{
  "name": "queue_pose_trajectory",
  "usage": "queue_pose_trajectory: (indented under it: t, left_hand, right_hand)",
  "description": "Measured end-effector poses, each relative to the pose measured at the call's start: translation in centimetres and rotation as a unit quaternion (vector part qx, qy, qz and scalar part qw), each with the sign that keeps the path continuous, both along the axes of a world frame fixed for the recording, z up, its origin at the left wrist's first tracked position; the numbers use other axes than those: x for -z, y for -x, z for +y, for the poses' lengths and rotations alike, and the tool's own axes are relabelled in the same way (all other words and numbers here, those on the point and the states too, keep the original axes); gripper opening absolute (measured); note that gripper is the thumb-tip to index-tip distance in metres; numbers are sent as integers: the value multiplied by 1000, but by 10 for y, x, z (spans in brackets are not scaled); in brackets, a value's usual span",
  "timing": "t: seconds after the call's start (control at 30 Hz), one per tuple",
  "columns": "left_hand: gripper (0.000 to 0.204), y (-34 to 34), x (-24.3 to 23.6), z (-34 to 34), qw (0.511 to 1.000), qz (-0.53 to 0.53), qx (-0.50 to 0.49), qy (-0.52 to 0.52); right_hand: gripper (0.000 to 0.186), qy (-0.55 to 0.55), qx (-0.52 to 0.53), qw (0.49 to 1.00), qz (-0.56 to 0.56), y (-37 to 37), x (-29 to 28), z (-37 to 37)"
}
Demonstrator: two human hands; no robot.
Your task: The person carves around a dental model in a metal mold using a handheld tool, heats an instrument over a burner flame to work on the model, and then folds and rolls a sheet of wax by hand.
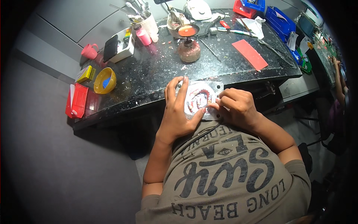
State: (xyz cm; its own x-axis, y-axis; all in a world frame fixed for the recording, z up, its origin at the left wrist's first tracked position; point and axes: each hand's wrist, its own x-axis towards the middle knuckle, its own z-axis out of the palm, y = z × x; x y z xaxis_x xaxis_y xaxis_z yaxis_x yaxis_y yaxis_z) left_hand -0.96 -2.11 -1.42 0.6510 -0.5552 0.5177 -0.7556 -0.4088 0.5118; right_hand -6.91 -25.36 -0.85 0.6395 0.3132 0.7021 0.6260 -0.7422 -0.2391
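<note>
My left hand (177, 110) grips a square metal plate (214, 87) by its left side, fingers along the edge and thumb near the lower middle. The plate is held at the table's front edge and carries a white, horseshoe-shaped form (199, 100) with reddish material around it. My right hand (238, 106) is at the plate's right side, fingers curled and pressed toward the form; whatever is in its fingertips is too small to make out.
The dark worktable (141, 74) holds a burner (189, 52), yellow bowl (99, 84), red bin (76, 100), pink bottle (143, 35), pink sheet (249, 54), tool cup (147, 26) and blue bins (278, 22). Another person's arm (339, 78) shows at far right.
</note>
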Motion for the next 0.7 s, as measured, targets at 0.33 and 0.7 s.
queue_pose_trajectory:
  t: [0.33,0.7]
  left_hand:
    - [90,0,-2,0,1000,9,4,-1]
    - [80,-2,5,-5,999,-23,-28,10]
  right_hand:
    - [27,-49,-11,998,35,-4,-16,-16]
    - [24,29,235,972,0,-53,-18,-82]
